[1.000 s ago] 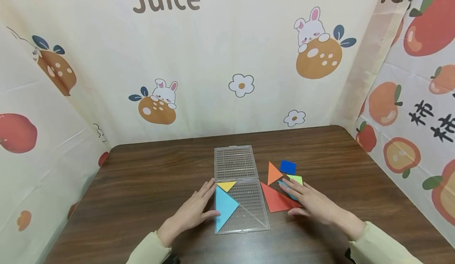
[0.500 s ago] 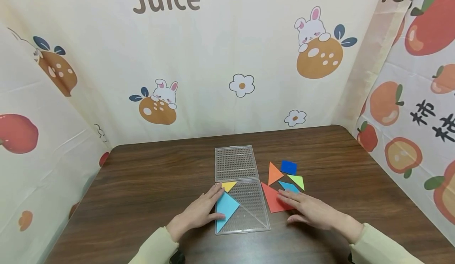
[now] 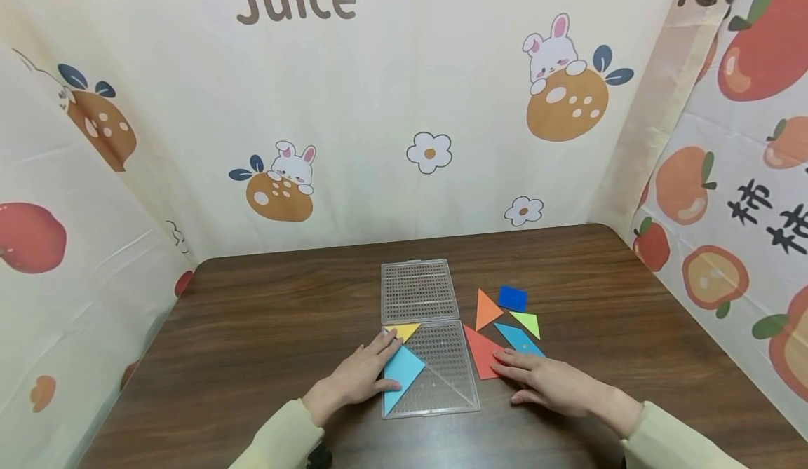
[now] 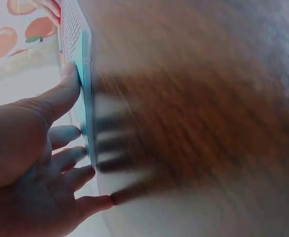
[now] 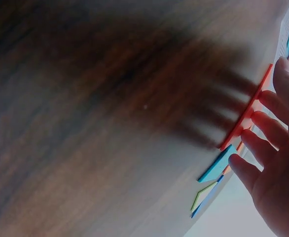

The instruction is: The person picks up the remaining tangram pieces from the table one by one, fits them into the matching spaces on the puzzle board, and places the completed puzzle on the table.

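My left hand (image 3: 356,378) lies over the left edge of the clear case's lower half (image 3: 451,374). Its extended fingertips and thumb touch the large light-blue triangle (image 3: 407,367); a small yellow triangle (image 3: 407,331) sits just above, partly hidden by the fingers. In the left wrist view the thumb rests against the light-blue piece (image 4: 83,47). Over on the right, my right hand (image 3: 555,383) rests its fingertips on the large red triangle (image 3: 482,357), covering that piece's right corner. The right wrist view has several fingers touching the red triangle (image 5: 243,116), none curled round it.
Beyond the red piece lie a mid-blue piece (image 3: 519,339), a green triangle (image 3: 527,324), an orange triangle (image 3: 487,311) and a dark-blue piece (image 3: 512,298). The case's upper half (image 3: 418,290) lies flat behind the lower one on the wooden table (image 3: 284,301).
My left hand has shifted right onto the light-blue triangle. My right hand has drawn back toward me and left, uncovering the mid-blue and green pieces, onto the red triangle.
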Action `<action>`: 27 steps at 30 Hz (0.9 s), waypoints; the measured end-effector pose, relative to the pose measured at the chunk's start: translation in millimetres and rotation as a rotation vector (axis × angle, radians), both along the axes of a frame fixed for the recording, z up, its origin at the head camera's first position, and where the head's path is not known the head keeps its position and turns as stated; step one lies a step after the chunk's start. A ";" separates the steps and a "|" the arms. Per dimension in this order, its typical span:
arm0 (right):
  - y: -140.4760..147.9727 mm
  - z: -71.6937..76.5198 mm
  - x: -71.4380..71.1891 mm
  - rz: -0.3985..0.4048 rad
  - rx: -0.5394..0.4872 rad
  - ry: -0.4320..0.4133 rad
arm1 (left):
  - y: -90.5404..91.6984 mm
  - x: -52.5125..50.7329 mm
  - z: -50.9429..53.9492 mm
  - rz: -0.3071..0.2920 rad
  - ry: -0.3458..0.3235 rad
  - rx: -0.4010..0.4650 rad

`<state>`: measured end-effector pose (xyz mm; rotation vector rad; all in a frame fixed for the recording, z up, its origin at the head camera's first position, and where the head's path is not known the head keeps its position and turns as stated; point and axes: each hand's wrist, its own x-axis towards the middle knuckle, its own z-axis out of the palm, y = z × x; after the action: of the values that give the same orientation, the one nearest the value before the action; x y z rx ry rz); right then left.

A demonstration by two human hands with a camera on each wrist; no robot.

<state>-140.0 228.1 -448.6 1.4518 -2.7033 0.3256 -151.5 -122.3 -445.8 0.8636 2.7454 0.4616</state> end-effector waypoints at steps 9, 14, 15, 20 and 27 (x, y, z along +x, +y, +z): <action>-1.1 -2.1 6.2 -0.027 -0.004 0.005 | 1.3 0.1 0.9 0.009 -0.004 -0.008; -4.9 -3.1 10.5 -0.054 -0.012 0.053 | 0.9 0.3 1.0 0.012 -0.009 -0.007; -5.8 -3.3 11.6 -0.060 -0.013 0.066 | 0.9 0.3 1.0 0.012 -0.010 -0.006; -11.6 -3.4 17.3 -0.092 -0.033 0.139 | 0.9 0.1 1.7 0.014 -0.014 0.003; -22.3 -2.3 29.8 -0.211 -0.002 0.115 | 1.4 0.0 1.7 0.019 -0.020 0.004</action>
<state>-110.2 205.7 -450.9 1.1331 -2.7284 0.2250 -151.5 -120.9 -444.1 0.8301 2.7378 0.4772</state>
